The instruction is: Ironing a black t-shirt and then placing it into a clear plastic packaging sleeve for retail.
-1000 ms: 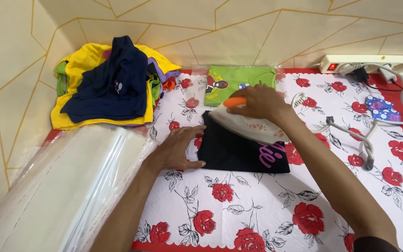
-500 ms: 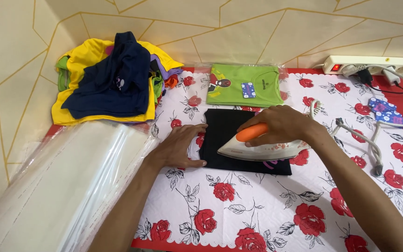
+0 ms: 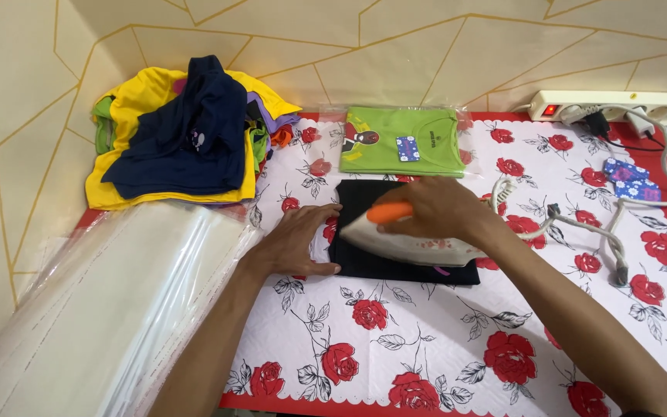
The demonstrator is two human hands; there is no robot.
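Note:
A white iron [image 3: 411, 241] with an orange handle rests on a folded black garment [image 3: 364, 261] in the middle of a white cloth with red roses [image 3: 426, 347]. My right hand [image 3: 438, 208] grips the iron's handle. My left hand [image 3: 299, 241] lies flat with fingers spread, pressing the garment's left edge. The iron's nose points left, toward that hand.
A folded green shirt in a clear bag [image 3: 401, 140] lies behind the black garment. A pile of yellow and navy clothes [image 3: 183, 135] sits far left. A stack of clear plastic bags [image 3: 94, 309] is near left. A power strip [image 3: 604, 104] and the iron's cord [image 3: 588, 228] are at right.
The iron has slid left across the black garment, from its right side toward my left hand. My left hand has stayed on the garment's left edge.

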